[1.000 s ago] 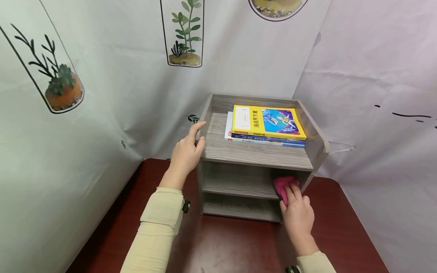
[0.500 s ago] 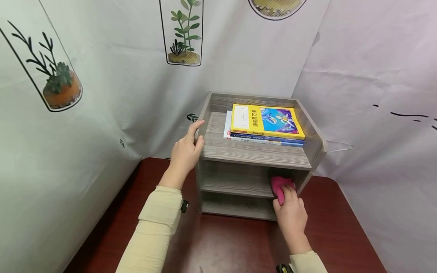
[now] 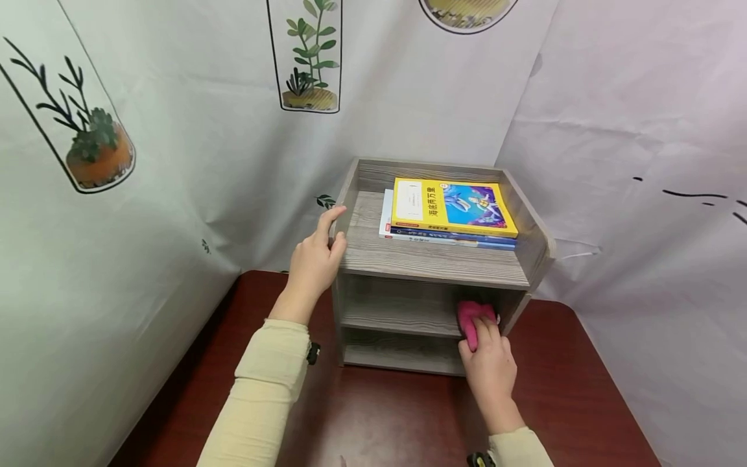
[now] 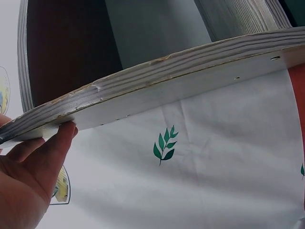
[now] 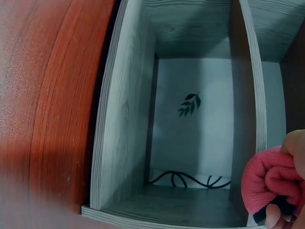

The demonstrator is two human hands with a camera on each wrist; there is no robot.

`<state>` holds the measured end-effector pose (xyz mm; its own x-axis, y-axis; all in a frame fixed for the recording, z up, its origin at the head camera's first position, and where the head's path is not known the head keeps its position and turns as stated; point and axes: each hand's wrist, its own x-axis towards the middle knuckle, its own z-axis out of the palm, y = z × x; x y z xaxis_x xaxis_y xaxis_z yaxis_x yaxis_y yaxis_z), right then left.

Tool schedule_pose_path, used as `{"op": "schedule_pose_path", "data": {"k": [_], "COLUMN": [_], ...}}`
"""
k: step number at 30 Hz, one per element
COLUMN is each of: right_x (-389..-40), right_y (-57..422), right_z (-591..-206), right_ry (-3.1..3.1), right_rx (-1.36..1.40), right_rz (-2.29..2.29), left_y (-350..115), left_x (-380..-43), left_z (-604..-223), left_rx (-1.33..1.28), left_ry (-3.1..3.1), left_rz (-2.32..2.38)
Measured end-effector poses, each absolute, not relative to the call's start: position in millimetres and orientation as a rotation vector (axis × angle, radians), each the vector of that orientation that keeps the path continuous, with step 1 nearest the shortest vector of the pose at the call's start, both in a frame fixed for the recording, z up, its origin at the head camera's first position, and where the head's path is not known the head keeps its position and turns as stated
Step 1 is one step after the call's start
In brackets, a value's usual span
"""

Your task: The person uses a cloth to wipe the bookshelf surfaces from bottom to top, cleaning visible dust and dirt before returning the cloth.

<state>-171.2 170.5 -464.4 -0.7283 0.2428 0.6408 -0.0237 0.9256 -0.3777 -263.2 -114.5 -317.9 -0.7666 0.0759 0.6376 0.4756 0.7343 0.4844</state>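
A grey wood-grain desktop shelf unit (image 3: 432, 272) stands on the table. At its upper left side panel is my left hand (image 3: 313, 256), thumb and fingers about the panel's edge. The left wrist view shows that hand's fingers (image 4: 62, 138) against the outer face of the panel. My right hand (image 3: 492, 366) grips a folded pink cloth (image 3: 470, 318) at the right end of the middle compartment. In the right wrist view the cloth (image 5: 267, 183) sits bunched right at the front edge of the divider board (image 5: 257, 95), the hand partly cut off by the frame.
A yellow-covered book (image 3: 455, 206) tops a small stack of books on the upper shelf. The unit stands on a reddish-brown table (image 3: 397, 415). White fabric walls (image 3: 192, 149) with printed plants close in behind and on both sides.
My right hand and the cloth have shifted slightly left along the middle compartment. My left hand keeps its place on the side panel. The head view has drifted a little.
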Motion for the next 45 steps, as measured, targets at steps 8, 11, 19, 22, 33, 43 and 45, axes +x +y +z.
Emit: {"op": "schedule_pose_path", "data": {"k": [8,11,19,22,33,43,45], "right_x": [-173,-174,-175,-175,-176,-177,-178], "right_y": [165,163,156,152,139,130,129], "right_z": [-465,-465,-465,-465,-465,-466,-467], "right_ry": [-2.341,-2.322,-2.333,-2.344,-2.336,-2.336,-2.334], "right_rx": [-0.119,-0.112,-0.113,-0.112,-0.081,-0.063,-0.059], "right_rz": [0.457,0.452,0.457,0.459,0.45,0.453,0.452], "left_y": [-115,-115,-115,-115,-115,-114,-114], "left_x": [-262,-262,-262,-262,-261,-262,-262], "left_z": [-317,-317,-317,-317,-318,-318,-318], "left_rx": [-0.407,-0.41,-0.401,-0.405,-0.411,-0.412,-0.41], "left_ry": [-2.337,-2.344,-2.347,-2.35,-2.348,-2.344,-2.342], "left_rz": [-0.863,-0.869,-0.865,-0.864,-0.867,-0.868,-0.873]}}
